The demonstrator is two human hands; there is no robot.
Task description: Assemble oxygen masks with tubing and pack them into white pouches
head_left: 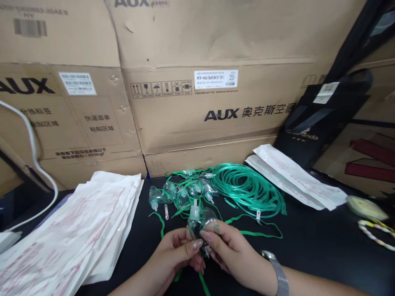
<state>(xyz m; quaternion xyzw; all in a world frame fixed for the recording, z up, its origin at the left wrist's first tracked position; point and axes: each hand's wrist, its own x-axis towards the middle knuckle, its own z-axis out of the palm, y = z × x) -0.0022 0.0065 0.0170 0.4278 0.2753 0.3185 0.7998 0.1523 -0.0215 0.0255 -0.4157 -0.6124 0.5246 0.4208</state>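
Both hands grip a clear green oxygen mask (210,217) above the near middle of the dark table. My left hand (180,248) pinches its left edge, thumb on top. Across from it, my right hand (231,248) holds the right side with thumb and fingers closed. A whitish connector (194,210) points up from the mask, and a green elastic strap (261,234) trails on the table at the right. Just beyond lies a pile of similar masks (182,197) with straps. The fingers partly hide the mask's lower part.
Coiled green tubing (247,189) lies behind the hands to the right. White printed pouches (70,230) are stacked at the left, and more pouches (296,181) rest at the back right. Large cardboard boxes (173,131) stand along the back. A beaded bracelet (375,234) lies far right.
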